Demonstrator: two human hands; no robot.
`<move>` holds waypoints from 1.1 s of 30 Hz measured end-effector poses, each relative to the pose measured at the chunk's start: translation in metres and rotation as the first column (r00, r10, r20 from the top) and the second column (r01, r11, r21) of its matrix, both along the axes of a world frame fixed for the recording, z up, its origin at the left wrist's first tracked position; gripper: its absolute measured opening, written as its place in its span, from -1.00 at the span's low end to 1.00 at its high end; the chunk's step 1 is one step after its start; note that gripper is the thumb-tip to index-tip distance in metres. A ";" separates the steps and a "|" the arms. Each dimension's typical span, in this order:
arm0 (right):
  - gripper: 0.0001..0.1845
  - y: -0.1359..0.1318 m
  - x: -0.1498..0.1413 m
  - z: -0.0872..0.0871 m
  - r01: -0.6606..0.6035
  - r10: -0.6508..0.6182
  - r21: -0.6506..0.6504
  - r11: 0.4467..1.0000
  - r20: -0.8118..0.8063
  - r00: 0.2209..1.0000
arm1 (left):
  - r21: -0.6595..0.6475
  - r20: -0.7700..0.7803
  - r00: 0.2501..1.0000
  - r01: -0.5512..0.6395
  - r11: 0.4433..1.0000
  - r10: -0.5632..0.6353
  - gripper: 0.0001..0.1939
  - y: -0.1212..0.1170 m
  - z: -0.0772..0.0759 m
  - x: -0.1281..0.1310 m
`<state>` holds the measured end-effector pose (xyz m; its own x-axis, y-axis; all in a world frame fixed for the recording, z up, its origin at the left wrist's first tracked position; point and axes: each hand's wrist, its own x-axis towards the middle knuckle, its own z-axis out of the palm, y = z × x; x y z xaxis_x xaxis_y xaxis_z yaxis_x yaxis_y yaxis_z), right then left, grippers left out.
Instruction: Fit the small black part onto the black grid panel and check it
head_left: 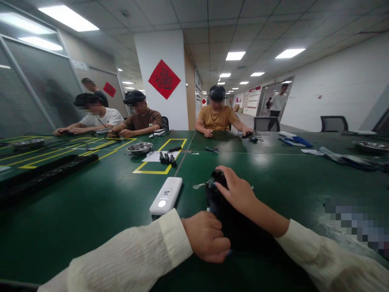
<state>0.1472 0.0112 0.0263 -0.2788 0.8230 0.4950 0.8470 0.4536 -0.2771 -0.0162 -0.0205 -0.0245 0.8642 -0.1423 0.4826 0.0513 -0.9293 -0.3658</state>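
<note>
Two bare hands work at the near edge of a green table (106,219), both in cream sleeves (130,247); the black item (223,211) they attend to lies at the middle of the near side, and the clock directions below run from it, twelve being straight ahead. At one o'clock the right hand (238,190) reaches over its far end, thumb and fingers closed narrowly on it, with a wisp of clear plastic (200,185) sticking out to the left of the fingertips. Toward seven o'clock the left hand (209,237) is curled almost into a fist beside its near part; whether it pinches an edge I cannot tell. At nine o'clock lies a white device (167,194) with a number written on it and a bright round spot, and farther out a long black tray (45,178). Around ten o'clock stand small black parts (167,159) on a white sheet (152,156), then a metal bowl (139,149). Pliers (210,149) rest at twelve, short of a seated person in a mustard shirt (217,117). A blue cloth (298,141) lies at two o'clock
</note>
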 end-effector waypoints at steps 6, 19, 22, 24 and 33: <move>-0.58 0.020 0.045 0.019 0.211 -0.206 -0.069 0.975 0.076 0.976 | -0.015 0.049 0.998 0.028 0.999 -0.027 -0.74 0.000 0.004 0.001; -0.48 0.018 0.043 0.026 0.374 -0.332 -0.186 0.909 0.220 0.917 | -0.041 0.045 0.999 0.023 0.999 -0.021 -0.74 -0.003 0.012 0.002; -0.50 0.018 0.042 0.029 0.356 -0.310 -0.206 0.911 0.225 0.924 | -0.040 0.034 0.999 0.013 0.999 -0.012 -0.75 -0.003 0.012 0.002; -0.52 0.018 0.043 0.031 0.341 -0.288 -0.225 0.913 0.238 0.928 | -0.036 0.021 1.000 0.004 0.999 -0.004 -0.76 -0.003 0.012 0.002; -0.58 0.015 0.049 0.037 0.327 -0.236 -0.248 0.912 0.334 0.912 | -0.035 0.013 1.000 0.004 0.999 -0.004 -0.76 -0.001 0.008 0.000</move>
<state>0.1958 0.0258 0.0638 -0.1075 0.9823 0.1532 0.9893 0.1209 -0.0811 -0.0157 -0.0214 -0.0163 0.8573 -0.1288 0.4985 0.0519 -0.9416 -0.3326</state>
